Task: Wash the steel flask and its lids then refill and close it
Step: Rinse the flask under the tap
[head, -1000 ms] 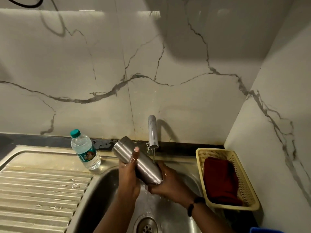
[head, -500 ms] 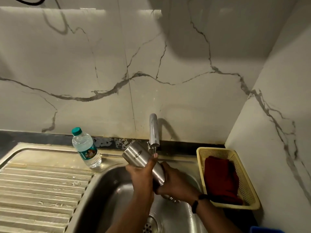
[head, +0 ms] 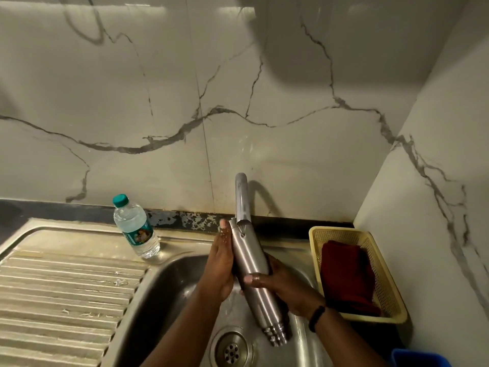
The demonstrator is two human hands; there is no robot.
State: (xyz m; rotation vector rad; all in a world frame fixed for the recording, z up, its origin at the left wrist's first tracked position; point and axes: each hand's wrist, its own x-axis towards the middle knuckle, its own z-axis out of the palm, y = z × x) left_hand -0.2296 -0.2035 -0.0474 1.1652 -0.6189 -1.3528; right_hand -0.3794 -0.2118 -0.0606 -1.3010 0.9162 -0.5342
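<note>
Both hands are holding the steel flask (head: 251,263) over the sink (head: 169,282): left hand (head: 219,266) lying flat against it, right hand (head: 280,284) curling around. Its long axis is running far-to-near, threaded neck pointing nearward and down, base under the tap (head: 242,200).

brushed steel flask (head: 251,263), glossy marble wall (head: 264,102)

Home kitchen. Steel sink (head: 169,271) w/ ribbed drainboard (head: 66,287) left of left hand (head: 221,266), tap (head: 242,200) just above it, marble-look wall tiles (head: 158,88) behind, yellow basket (head: 381,274) w/ red cloth (head: 346,276) right of right hand (head: 285,287).
</note>
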